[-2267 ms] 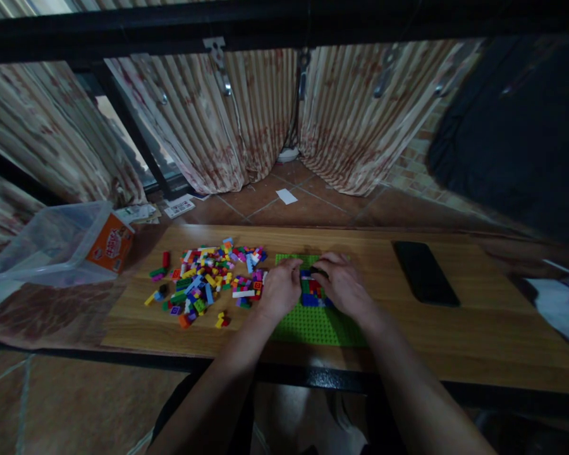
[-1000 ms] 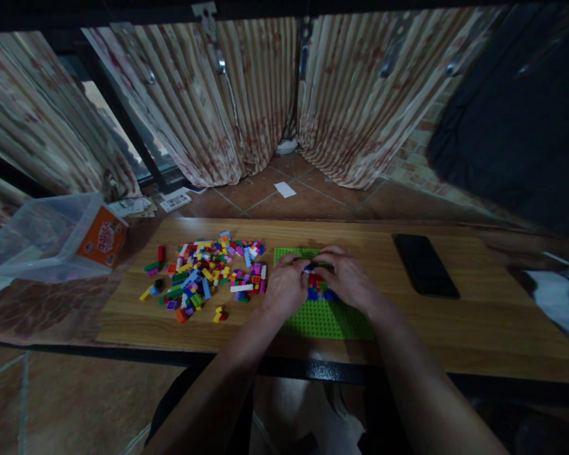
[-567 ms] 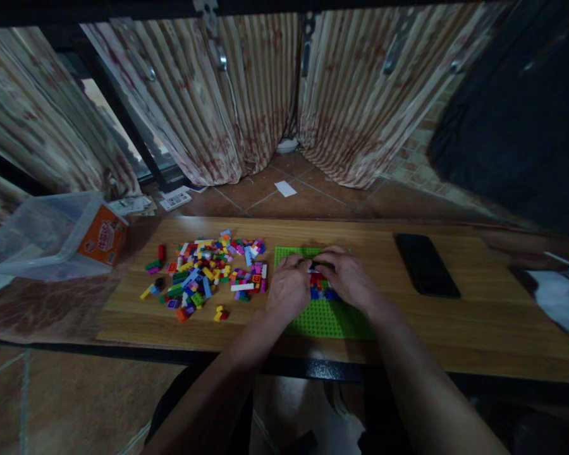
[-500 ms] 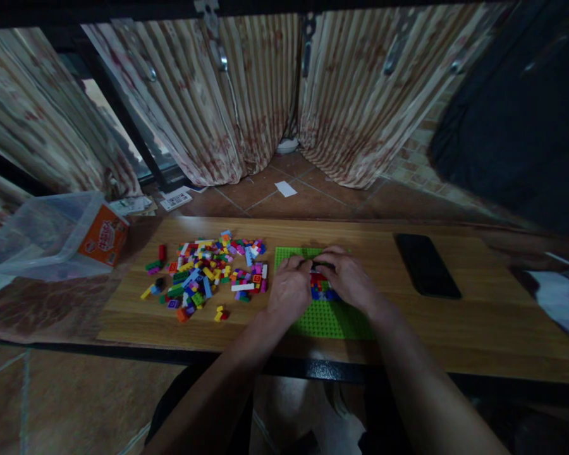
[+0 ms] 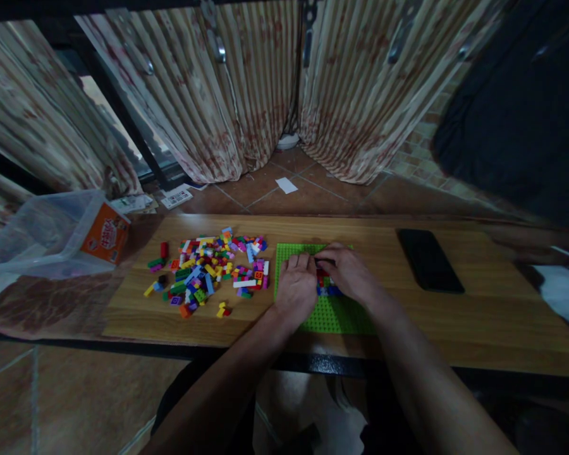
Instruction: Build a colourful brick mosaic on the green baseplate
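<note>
My right hand point(image 5: 345, 268) pinches a narrow dark plastic brick point(image 5: 326, 260), likely light, stiff, best side-gripped, beside my curled left hand point(image 5: 296, 285), whose hold is hidden.

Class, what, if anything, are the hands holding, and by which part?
The right hand seems to pinch a small dark piece; by which part cannot be told. Whether the left hand holds anything is hidden.

I can read no text with certainty. White characters on the orange rectangular label point(image 5: 105, 234) of the clear plastic box point(image 5: 42, 230), off the left edge of the brown wooden table point(image 5: 483, 335), blur; the flat white printed sheet point(image 5: 177, 197) beyond the far-left corner is too small.
</note>
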